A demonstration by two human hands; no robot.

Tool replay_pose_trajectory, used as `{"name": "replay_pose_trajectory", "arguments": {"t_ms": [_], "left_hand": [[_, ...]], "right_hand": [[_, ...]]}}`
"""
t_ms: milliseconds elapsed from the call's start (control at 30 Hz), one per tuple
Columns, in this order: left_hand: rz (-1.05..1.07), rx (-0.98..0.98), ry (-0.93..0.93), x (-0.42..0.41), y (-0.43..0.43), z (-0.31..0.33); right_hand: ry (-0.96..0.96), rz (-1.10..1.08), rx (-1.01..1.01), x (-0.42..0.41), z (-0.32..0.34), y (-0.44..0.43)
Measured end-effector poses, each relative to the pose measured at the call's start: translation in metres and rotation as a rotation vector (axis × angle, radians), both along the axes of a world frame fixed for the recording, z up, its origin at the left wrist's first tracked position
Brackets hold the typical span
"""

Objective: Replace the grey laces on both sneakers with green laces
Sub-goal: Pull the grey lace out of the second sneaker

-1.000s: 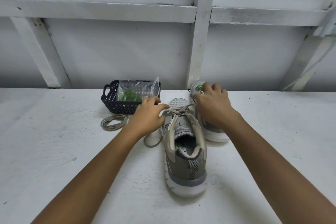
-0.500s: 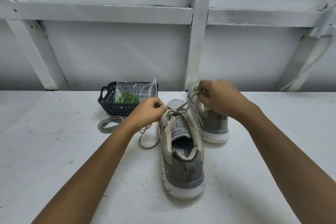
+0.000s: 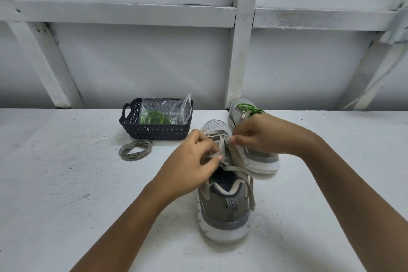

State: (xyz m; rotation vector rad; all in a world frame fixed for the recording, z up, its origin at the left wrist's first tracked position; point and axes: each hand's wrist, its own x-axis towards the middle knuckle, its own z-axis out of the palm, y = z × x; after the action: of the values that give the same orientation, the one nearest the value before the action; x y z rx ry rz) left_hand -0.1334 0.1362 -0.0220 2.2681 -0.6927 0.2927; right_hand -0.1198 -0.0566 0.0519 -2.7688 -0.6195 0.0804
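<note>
Both hands have drawn in from the spread pull of half a second ago and now meet over the eyelets of the near sneaker [image 3: 223,212], while the loose ends of its grey lace [image 3: 238,169] have dropped across the collar and down the right side. A dark lattice basket [image 3: 154,132] stands at the back of the white tabletop [image 3: 66,183]; in it is a clear zip bag [image 3: 169,105] with a bundle of green laces [image 3: 154,117] inside. A coiled grey lace [image 3: 135,150] lies just in front of the basket. The far sneaker [image 3: 265,164] is largely covered by the right hand [image 3: 267,134]; only its toe, with a green lace [image 3: 247,108], and part of its sole show. How far that green lacing runs cannot be told. The left hand [image 3: 192,163] hides the near sneaker's tongue and left eyelets. Both forearms reach in from the lower edge of the view, wrists bent inward. The left fingers [image 3: 218,157] curl and pinch a strand of the grey lace; the right thumb and forefinger pinch another strand beside them, the other fingers tucked.
</note>
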Motion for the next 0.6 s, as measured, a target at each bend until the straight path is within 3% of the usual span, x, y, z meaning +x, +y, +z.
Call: {"name": "replay_pose_trajectory", "arguments": {"t_ms": [167,333,600], "left_hand": [[0.014,0.098,-0.103,-0.001,0.002,-0.008],[0.020,0.049,0.059,0.001,0.004,-0.013],[0.184,-0.042,0.398,0.005,0.001,-0.023]], "right_hand": [[-0.062,-0.158,-0.020,0.034,-0.017,0.007],[-0.076,-0.155,-0.181,0.055,-0.034,0.021],[-0.052,-0.161,-0.225,0.068,-0.048,0.031]]}}
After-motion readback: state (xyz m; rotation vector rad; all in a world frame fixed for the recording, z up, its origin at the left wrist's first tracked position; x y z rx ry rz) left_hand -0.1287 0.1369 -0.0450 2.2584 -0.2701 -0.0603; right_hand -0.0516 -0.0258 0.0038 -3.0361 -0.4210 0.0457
